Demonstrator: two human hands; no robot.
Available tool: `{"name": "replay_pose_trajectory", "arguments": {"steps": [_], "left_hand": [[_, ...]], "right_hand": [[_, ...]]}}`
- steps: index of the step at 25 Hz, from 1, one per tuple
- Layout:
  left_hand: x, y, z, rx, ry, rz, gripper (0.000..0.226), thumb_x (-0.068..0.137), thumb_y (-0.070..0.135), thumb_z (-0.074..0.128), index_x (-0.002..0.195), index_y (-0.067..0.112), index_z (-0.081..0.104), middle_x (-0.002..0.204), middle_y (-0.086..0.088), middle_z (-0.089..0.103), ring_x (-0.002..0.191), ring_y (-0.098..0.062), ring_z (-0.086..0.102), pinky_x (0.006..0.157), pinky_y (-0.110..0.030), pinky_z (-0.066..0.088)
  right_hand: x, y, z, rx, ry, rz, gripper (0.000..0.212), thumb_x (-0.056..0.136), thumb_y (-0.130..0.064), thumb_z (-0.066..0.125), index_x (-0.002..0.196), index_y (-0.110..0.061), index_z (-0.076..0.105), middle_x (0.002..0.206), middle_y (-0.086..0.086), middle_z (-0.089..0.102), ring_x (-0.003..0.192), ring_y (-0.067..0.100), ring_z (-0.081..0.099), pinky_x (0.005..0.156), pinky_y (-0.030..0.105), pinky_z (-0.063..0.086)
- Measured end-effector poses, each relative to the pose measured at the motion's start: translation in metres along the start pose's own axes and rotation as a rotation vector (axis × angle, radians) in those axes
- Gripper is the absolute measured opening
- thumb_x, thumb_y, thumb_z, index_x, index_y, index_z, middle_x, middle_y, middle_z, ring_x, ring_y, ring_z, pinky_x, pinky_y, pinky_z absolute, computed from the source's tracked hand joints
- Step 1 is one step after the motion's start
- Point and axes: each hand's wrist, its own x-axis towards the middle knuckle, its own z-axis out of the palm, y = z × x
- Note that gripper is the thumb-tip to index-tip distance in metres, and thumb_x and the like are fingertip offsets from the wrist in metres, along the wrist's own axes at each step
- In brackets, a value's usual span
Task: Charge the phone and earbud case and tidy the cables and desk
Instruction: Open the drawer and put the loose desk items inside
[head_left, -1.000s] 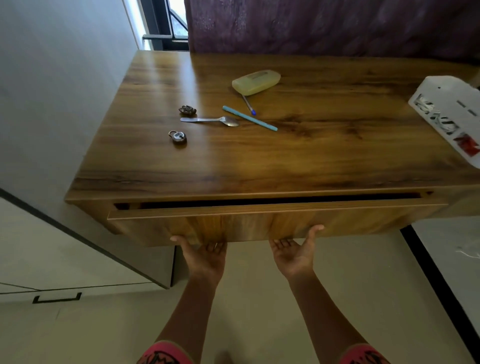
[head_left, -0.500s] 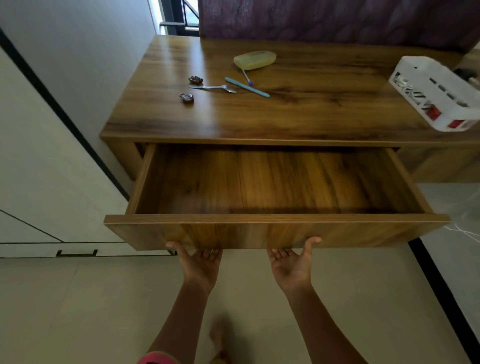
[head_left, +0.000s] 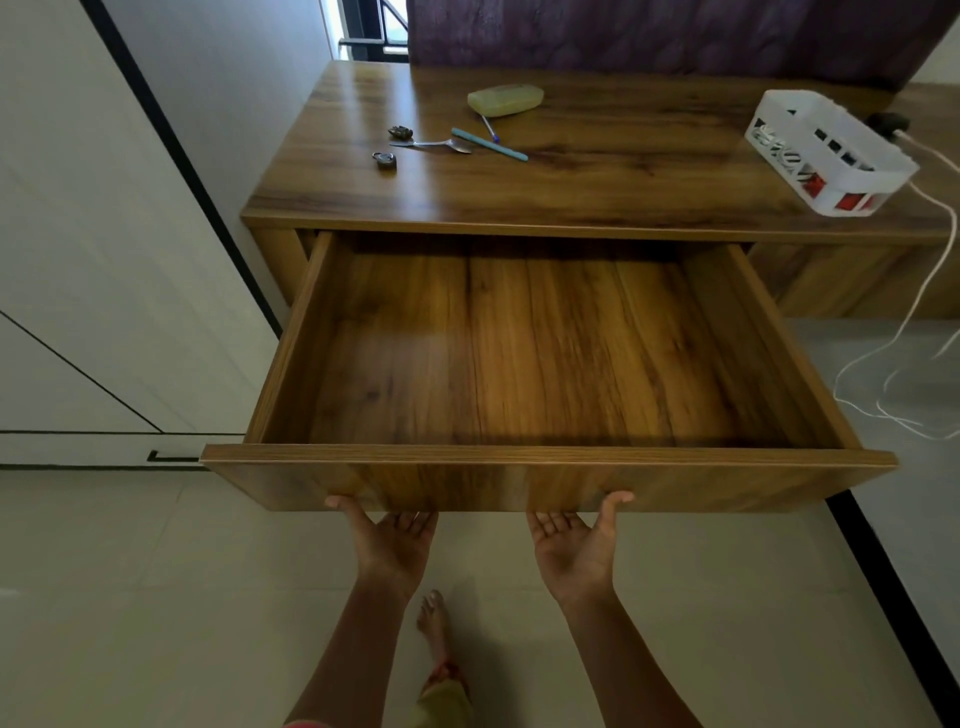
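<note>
Head view: the left hand (head_left: 387, 543) and right hand (head_left: 571, 545) turn palm-up under the drawer (head_left: 545, 458). Their fingers (head_left: 402, 521) hook beneath its front edge with the thumbs on its face, a pulling grip. The drawer stands far out, probably to take clutter. The table (head_left: 623, 200) carries one basket (head_left: 836, 161), one spoon (head_left: 439, 144), one padlock (head_left: 384, 160), two pens (head_left: 491, 144) and one yellow case (head_left: 505, 98). A white cable (head_left: 930, 291) trails to the floor. No phone or earbud case shows.

The counter (head_left: 597, 176) and its drawer (head_left: 545, 475) show brown streaked wood grain. A pale yellow case (head_left: 505, 98), a teal pen (head_left: 488, 144), a white basket (head_left: 831, 150) and white cables (head_left: 904, 332) stand out. The curtain (head_left: 649, 31) is purple.
</note>
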Motion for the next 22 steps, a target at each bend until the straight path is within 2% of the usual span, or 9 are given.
{"name": "replay_pose_trajectory", "arguments": {"steps": [5, 8, 10, 12, 14, 16, 18, 20, 22], "left_hand": [[-0.010, -0.003, -0.014, 0.011, -0.002, -0.001, 0.108, 0.073, 0.080, 0.033, 0.145, 0.002, 0.013, 0.150, -0.020, 0.026, 0.138, -0.033, 0.028, 0.116, -0.045, 0.021], [-0.012, -0.003, -0.014, 0.083, 0.038, 0.003, 0.100, 0.079, 0.075, 0.030, 0.145, 0.000, 0.014, 0.149, -0.019, 0.030, 0.136, -0.033, 0.033, 0.116, -0.043, 0.022], [-0.020, -0.004, -0.016, 0.276, 0.071, -0.022, 0.085, 0.089, 0.063, 0.027, 0.142, -0.002, 0.022, 0.144, -0.019, 0.038, 0.129, -0.033, 0.042, 0.113, -0.041, 0.028], [-0.036, -0.005, -0.013, 0.582, 0.076, -0.062, 0.061, 0.096, 0.045, 0.030, 0.133, -0.003, 0.037, 0.133, -0.020, 0.051, 0.116, -0.032, 0.053, 0.101, -0.038, 0.039], [-0.058, -0.007, 0.005, 0.828, 0.010, -0.072, 0.044, 0.097, 0.034, 0.038, 0.122, 0.000, 0.050, 0.116, -0.017, 0.062, 0.103, -0.028, 0.060, 0.086, -0.034, 0.048], [-0.084, -0.005, 0.040, 0.968, -0.099, -0.060, 0.039, 0.096, 0.033, 0.043, 0.113, 0.000, 0.057, 0.102, -0.014, 0.068, 0.096, -0.024, 0.064, 0.077, -0.030, 0.051], [-0.108, 0.001, 0.079, 1.100, -0.186, -0.067, 0.042, 0.094, 0.039, 0.045, 0.103, 0.002, 0.062, 0.098, -0.014, 0.069, 0.090, -0.023, 0.066, 0.077, -0.031, 0.054], [-0.125, 0.010, 0.108, 1.256, -0.234, -0.063, 0.044, 0.093, 0.042, 0.045, 0.103, 0.003, 0.064, 0.104, -0.016, 0.069, 0.093, -0.025, 0.065, 0.081, -0.032, 0.053], [-0.129, 0.028, 0.139, 1.306, -0.279, 0.005, 0.041, 0.094, 0.038, 0.045, 0.104, 0.003, 0.063, 0.104, -0.015, 0.069, 0.097, -0.026, 0.065, 0.081, -0.032, 0.053]], "right_hand": [[-0.015, 0.003, -0.010, -0.010, 0.002, 0.005, 0.112, 0.057, -0.072, 0.054, 0.142, -0.005, 0.024, 0.136, 0.018, 0.042, 0.123, 0.031, 0.044, 0.114, 0.043, 0.025], [-0.019, -0.001, -0.006, -0.051, 0.053, 0.008, 0.114, 0.057, -0.073, 0.053, 0.141, -0.002, 0.024, 0.142, 0.019, 0.039, 0.131, 0.032, 0.038, 0.115, 0.043, 0.024], [-0.028, -0.005, -0.004, -0.148, 0.123, 0.054, 0.109, 0.065, -0.074, 0.048, 0.139, 0.003, 0.028, 0.148, 0.025, 0.028, 0.137, 0.037, 0.029, 0.116, 0.042, 0.023], [-0.041, -0.007, 0.000, -0.327, 0.143, 0.125, 0.098, 0.080, -0.070, 0.037, 0.139, 0.007, 0.026, 0.148, 0.028, 0.020, 0.138, 0.040, 0.021, 0.115, 0.043, 0.024], [-0.057, -0.012, 0.011, -0.573, 0.093, 0.147, 0.077, 0.092, -0.057, 0.028, 0.133, 0.008, 0.039, 0.137, 0.030, 0.043, 0.125, 0.042, 0.044, 0.105, 0.044, 0.037], [-0.076, -0.018, 0.035, -0.736, -0.021, 0.095, 0.054, 0.097, -0.044, 0.031, 0.114, 0.002, 0.055, 0.116, 0.022, 0.062, 0.102, 0.031, 0.061, 0.088, 0.039, 0.048], [-0.090, -0.028, 0.070, -0.820, -0.159, 0.006, 0.045, 0.095, -0.042, 0.037, 0.104, -0.004, 0.060, 0.104, 0.017, 0.068, 0.094, 0.026, 0.065, 0.081, 0.035, 0.050], [-0.099, -0.040, 0.108, -0.849, -0.256, -0.098, 0.042, 0.093, -0.042, 0.041, 0.100, -0.006, 0.062, 0.097, 0.013, 0.071, 0.088, 0.023, 0.068, 0.077, 0.033, 0.051], [-0.095, -0.054, 0.148, -0.884, -0.326, -0.192, 0.037, 0.092, -0.039, 0.046, 0.099, -0.007, 0.064, 0.095, 0.011, 0.072, 0.087, 0.022, 0.069, 0.077, 0.033, 0.052]]}}
